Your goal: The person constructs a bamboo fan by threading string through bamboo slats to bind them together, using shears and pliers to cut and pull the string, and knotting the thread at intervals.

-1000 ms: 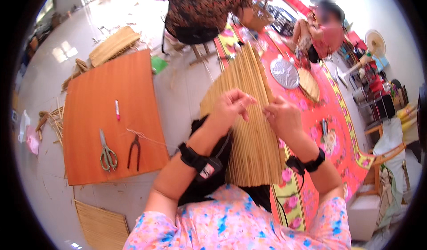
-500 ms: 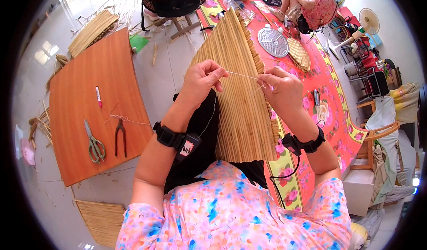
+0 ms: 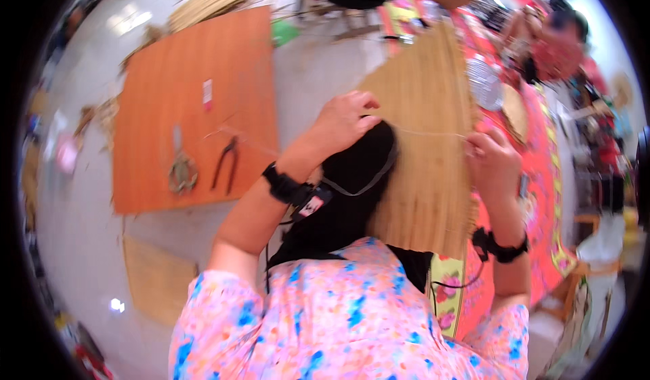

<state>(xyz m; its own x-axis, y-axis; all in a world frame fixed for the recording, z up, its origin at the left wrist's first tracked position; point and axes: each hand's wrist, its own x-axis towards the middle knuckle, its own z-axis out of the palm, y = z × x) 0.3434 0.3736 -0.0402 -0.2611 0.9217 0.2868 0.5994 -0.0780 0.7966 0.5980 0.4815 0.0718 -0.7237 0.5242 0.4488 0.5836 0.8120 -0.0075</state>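
1 panel [image 3: 426,177], long axis near to far, points its tip away. Right hand [image 3: 493,155] pinches 1 thread [image 3: 433,133]; left hand [image 3: 344,119] half-curled, pinch unclear.

Center of frame: the left hand [image 3: 347,119], thumb and fingertips parted, is located at the left edge of the mat [image 3: 423,177]. Right of center: the right hand [image 3: 493,157] pinches a thread [image 3: 430,133], which crosses the mat. Left of frame: the counter [image 3: 152,119] carries scissors [image 3: 181,171], pliers [image 3: 224,167] and a marker [image 3: 208,94]. Upper right of frame: a person [image 3: 558,56], blurred.
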